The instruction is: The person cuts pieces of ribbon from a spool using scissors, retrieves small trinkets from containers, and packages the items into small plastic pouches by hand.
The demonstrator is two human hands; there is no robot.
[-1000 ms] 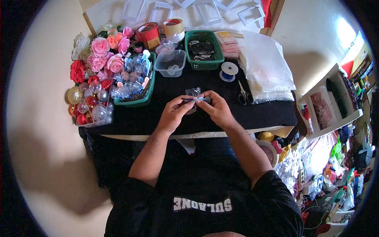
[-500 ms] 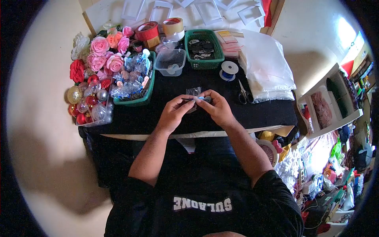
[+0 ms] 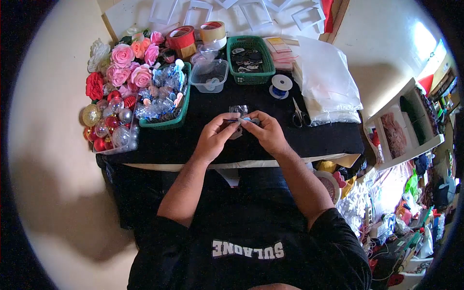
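Left hand (image 3: 214,137) shifted slightly, fingertips (image 3: 235,116) blurred; right hand's (image 3: 268,137) piece (image 3: 248,119) mostly hidden.

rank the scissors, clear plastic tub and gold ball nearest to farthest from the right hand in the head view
In the head view, from the right hand:
1. Scissors, just to its right
2. Clear plastic tub, farther back and left
3. Gold ball, far left

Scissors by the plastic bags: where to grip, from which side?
Probably by the dark handles of the scissors, from the near left. They lie flat on the black cloth, handles on the near side, blades pointing away; stacked plastic bags crowd their right. The right hand is nearer, but it is pinching a small pale-blue piece.
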